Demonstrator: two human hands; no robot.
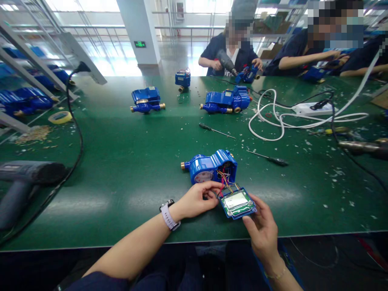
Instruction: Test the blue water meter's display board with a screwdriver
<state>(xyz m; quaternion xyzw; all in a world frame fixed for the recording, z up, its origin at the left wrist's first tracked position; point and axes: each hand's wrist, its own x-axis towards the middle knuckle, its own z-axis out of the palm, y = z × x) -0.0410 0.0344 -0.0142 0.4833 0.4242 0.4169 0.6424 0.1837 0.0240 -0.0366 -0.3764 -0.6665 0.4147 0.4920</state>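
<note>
My right hand point(263, 226) grips a blue-framed circuit board with a display point(236, 202) by its right side, thumb at the lower edge. Thin coloured wires point(226, 180) run from the board up into the open end of a blue water meter point(203, 166), which lies on the table with its brass end to the left. My left hand point(201, 199) is at the board's upper left corner, fingers pinched together by the wires. Whether a wire is between those fingertips is too small to tell.
Two screwdrivers point(212, 128) point(269, 158) lie beyond the meter. A heat gun point(30, 178) is at left. More blue meters point(146, 100) stand farther back, with a white cable point(281, 121) and power strip point(313, 108) at right. Co-workers point(232, 52) sit across the table.
</note>
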